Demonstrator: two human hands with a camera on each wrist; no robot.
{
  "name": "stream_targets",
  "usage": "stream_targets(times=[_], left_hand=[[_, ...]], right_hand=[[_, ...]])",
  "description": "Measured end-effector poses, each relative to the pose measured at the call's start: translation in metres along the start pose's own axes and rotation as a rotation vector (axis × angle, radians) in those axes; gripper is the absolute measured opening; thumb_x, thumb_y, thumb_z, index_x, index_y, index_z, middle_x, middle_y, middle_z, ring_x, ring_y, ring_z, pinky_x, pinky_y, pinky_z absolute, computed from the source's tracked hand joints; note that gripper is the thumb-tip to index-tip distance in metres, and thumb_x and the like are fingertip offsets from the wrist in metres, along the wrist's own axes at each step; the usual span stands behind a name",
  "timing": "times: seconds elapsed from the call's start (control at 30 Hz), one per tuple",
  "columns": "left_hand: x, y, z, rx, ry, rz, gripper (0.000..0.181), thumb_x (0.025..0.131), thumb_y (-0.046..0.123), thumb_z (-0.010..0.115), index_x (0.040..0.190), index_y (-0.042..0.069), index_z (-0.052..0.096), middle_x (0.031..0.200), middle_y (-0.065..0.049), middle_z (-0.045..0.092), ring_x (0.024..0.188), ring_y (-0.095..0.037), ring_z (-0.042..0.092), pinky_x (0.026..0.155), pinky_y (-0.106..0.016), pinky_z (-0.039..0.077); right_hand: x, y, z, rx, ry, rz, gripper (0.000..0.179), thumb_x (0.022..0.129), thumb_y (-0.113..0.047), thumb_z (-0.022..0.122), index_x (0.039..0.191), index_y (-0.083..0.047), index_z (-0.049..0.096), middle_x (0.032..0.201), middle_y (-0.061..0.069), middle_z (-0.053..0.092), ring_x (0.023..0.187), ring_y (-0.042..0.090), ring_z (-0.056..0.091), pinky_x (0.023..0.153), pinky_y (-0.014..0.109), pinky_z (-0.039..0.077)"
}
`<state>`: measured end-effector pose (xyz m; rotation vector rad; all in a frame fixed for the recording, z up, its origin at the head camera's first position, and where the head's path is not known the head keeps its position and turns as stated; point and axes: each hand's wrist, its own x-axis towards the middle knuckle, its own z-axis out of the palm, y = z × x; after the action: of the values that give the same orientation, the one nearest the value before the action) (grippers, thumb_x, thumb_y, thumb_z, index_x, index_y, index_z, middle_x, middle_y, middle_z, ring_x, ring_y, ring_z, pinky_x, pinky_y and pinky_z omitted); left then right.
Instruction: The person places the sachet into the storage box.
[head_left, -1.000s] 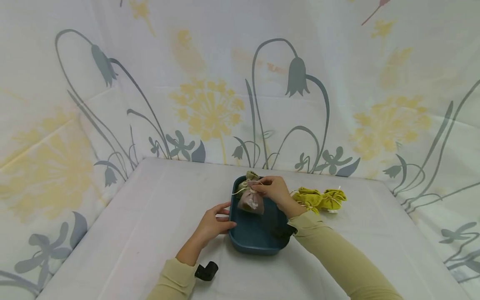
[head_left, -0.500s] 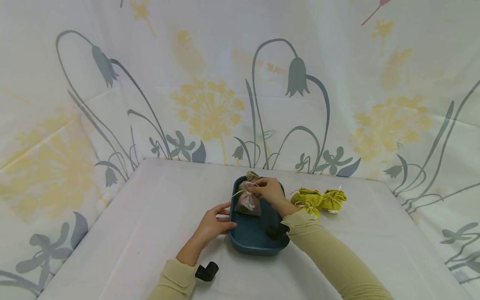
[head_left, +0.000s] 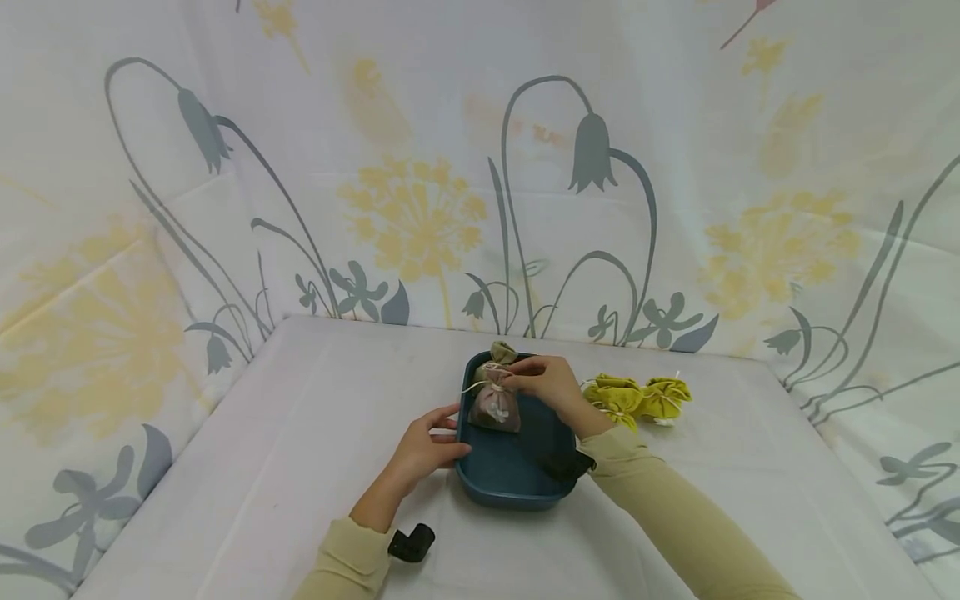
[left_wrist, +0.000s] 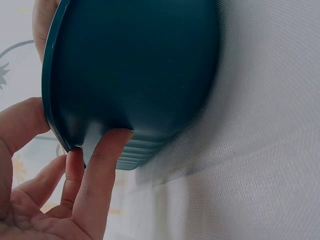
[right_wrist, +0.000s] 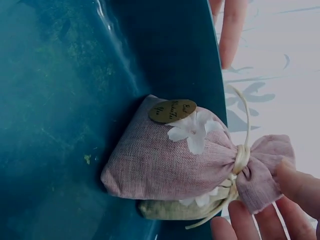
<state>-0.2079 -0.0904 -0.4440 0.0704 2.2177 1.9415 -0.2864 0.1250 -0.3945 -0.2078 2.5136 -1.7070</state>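
Observation:
A pink drawstring pouch with a white flower and an oval tag stands in the left part of a deep blue tray. My right hand pinches the gathered cloth above its tie, thumb on one side and fingers on the other. Partly hidden behind it is a green pouch, also in the tray. At the tray's left wall, my left hand grips the rim. The left wrist view has some fingers on the outer wall and others at the rim.
Several yellow-green pouches lie bunched on the white cloth to the right of the tray, close to my right forearm. A black wrist device sits by the left cuff. A flower-printed curtain rises behind the table.
The pink pouch has shifted slightly left and stands more upright in the tray, my right hand still pinching its top. My left hand stays at the tray's wall.

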Motion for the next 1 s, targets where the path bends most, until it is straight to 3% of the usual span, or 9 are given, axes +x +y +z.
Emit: stream_targets(times=[0.17, 0.43, 0.7, 1.0], left_hand=[[-0.003, 0.000, -0.001, 0.002, -0.008, 0.001, 0.066, 0.080, 0.002, 0.072, 0.139, 0.004, 0.042, 0.118, -0.019, 0.048, 0.104, -0.032, 0.058, 0.071, -0.036, 0.056], [-0.014, 0.021, 0.001, 0.002, -0.019, -0.001, 0.063, 0.081, -0.002, 0.068, 0.138, -0.002, 0.041, 0.118, -0.022, 0.047, 0.106, -0.036, 0.056, 0.072, -0.038, 0.055], [-0.003, 0.003, 0.001, -0.004, -0.005, -0.006, 0.066, 0.080, 0.002, 0.072, 0.139, 0.004, 0.042, 0.120, -0.019, 0.047, 0.105, -0.031, 0.057, 0.071, -0.037, 0.056], [-0.004, 0.006, 0.002, -0.007, -0.009, -0.006, 0.067, 0.080, 0.001, 0.071, 0.139, 0.002, 0.041, 0.120, -0.022, 0.047, 0.106, -0.035, 0.056, 0.071, -0.037, 0.056]], right_hand=[[-0.007, 0.000, -0.004, -0.025, 0.026, -0.005, 0.030, 0.078, -0.015, 0.076, 0.103, 0.000, 0.070, 0.101, 0.012, 0.067, 0.087, 0.023, 0.063, 0.079, 0.040, 0.053], [-0.017, 0.001, -0.015, -0.017, 0.039, 0.017, 0.031, 0.081, -0.013, 0.074, 0.107, 0.002, 0.067, 0.102, 0.012, 0.066, 0.088, 0.023, 0.063, 0.083, 0.044, 0.051], [-0.033, -0.002, -0.021, 0.011, 0.036, 0.041, 0.031, 0.082, -0.013, 0.072, 0.109, 0.003, 0.066, 0.103, 0.011, 0.066, 0.089, 0.022, 0.063, 0.084, 0.042, 0.051], [-0.050, 0.001, -0.029, -0.010, 0.030, 0.001, 0.032, 0.081, -0.017, 0.074, 0.108, -0.001, 0.068, 0.097, 0.008, 0.069, 0.090, 0.020, 0.064, 0.084, 0.037, 0.051]])
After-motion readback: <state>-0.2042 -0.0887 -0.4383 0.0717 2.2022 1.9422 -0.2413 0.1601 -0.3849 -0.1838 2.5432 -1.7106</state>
